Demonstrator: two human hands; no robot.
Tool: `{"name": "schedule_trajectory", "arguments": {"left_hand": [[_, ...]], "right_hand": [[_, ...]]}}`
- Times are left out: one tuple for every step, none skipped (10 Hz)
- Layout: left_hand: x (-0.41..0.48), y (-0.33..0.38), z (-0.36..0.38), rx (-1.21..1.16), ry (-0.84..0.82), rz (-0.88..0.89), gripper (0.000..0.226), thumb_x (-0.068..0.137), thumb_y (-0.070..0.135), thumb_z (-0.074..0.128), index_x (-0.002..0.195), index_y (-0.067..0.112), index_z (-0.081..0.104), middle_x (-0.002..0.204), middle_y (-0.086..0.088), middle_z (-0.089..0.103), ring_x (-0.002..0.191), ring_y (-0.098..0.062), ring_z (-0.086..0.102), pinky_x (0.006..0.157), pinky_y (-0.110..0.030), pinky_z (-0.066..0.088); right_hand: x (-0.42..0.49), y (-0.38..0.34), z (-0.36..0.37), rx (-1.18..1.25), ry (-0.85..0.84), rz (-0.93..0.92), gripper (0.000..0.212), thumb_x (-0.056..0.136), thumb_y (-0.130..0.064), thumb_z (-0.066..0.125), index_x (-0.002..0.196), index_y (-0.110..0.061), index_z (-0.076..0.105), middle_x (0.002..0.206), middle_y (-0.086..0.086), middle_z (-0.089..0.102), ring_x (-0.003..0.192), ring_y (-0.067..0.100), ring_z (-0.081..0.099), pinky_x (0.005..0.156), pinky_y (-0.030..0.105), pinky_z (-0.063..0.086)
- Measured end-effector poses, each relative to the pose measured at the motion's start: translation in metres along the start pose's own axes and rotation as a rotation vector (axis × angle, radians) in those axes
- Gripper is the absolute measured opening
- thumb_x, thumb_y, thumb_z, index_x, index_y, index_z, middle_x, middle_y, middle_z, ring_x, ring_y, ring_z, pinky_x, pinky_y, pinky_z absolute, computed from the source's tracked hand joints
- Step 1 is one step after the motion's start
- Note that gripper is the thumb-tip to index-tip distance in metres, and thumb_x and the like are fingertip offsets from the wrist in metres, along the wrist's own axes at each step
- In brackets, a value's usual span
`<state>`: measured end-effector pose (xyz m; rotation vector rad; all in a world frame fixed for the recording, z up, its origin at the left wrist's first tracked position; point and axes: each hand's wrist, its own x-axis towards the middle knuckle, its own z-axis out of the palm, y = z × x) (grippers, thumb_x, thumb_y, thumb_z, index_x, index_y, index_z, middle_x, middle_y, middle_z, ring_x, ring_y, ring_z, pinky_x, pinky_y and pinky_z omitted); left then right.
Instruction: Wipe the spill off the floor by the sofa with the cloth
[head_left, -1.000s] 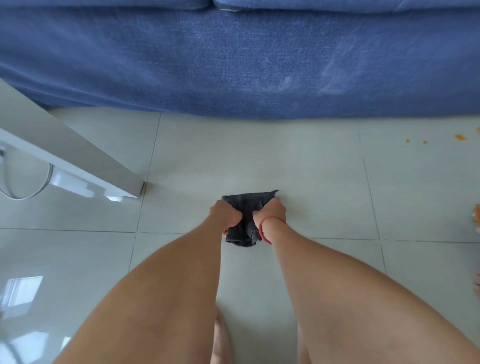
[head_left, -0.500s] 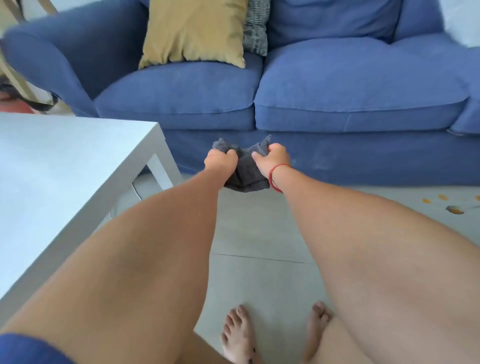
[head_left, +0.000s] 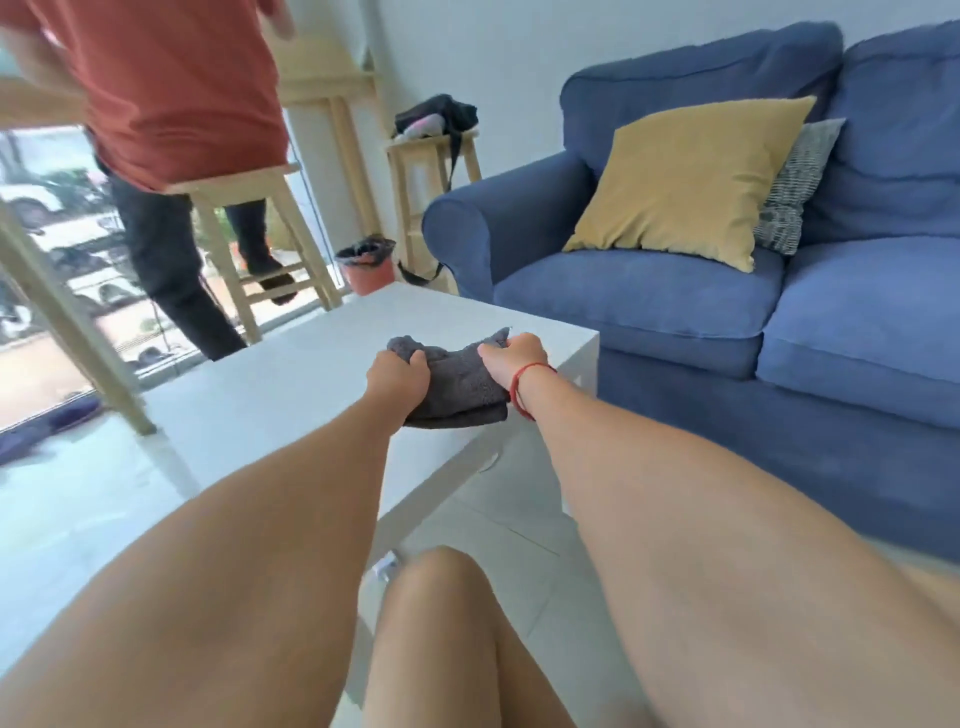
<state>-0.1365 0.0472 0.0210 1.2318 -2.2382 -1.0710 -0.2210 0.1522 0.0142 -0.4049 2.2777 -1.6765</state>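
A dark grey cloth (head_left: 457, 384), bunched up, hangs between my two hands above the near right corner of the white coffee table (head_left: 291, 384). My left hand (head_left: 397, 376) grips its left side and my right hand (head_left: 511, 358), with a red string at the wrist, grips its right side. The blue sofa (head_left: 675, 301) stands to the right, behind the table. No spill shows on the strip of pale tiled floor (head_left: 498, 525) in view.
A yellow cushion (head_left: 685, 182) and a grey patterned one (head_left: 795, 182) lie on the sofa. A person in a red shirt (head_left: 171, 88) stands by wooden stools (head_left: 260, 244) at the left. A red bucket (head_left: 366, 265) sits past the table. My knee (head_left: 441, 613) is low in the middle.
My view has swung up and left from the floor at the sofa's base to the coffee table. Both hands have lifted the cloth off the floor and carried it over the table corner.
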Motion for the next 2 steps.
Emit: {"name": "schedule_trajectory", "arguments": {"left_hand": [[-0.002,-0.030,-0.039,0.074,0.066,-0.055,0.047,0.099,0.029,0.039,0.135,-0.001,0.042,0.134,-0.020,0.051,0.123,-0.037,0.050,0.099,-0.038,0.041],[-0.004,-0.057,-0.054,0.190,0.059,-0.146,0.051,0.100,0.030,0.036,0.141,0.000,0.036,0.141,-0.020,0.045,0.129,-0.037,0.045,0.106,-0.040,0.039]], "right_hand": [[-0.011,-0.013,0.044,-0.015,-0.129,0.053,0.034,0.092,-0.023,0.053,0.119,-0.002,0.057,0.126,0.014,0.060,0.118,0.032,0.055,0.093,0.030,0.043],[-0.012,-0.008,0.067,-0.043,-0.183,0.162,0.045,0.088,-0.021,0.059,0.128,-0.002,0.051,0.134,0.015,0.056,0.121,0.034,0.054,0.101,0.033,0.045]]}}
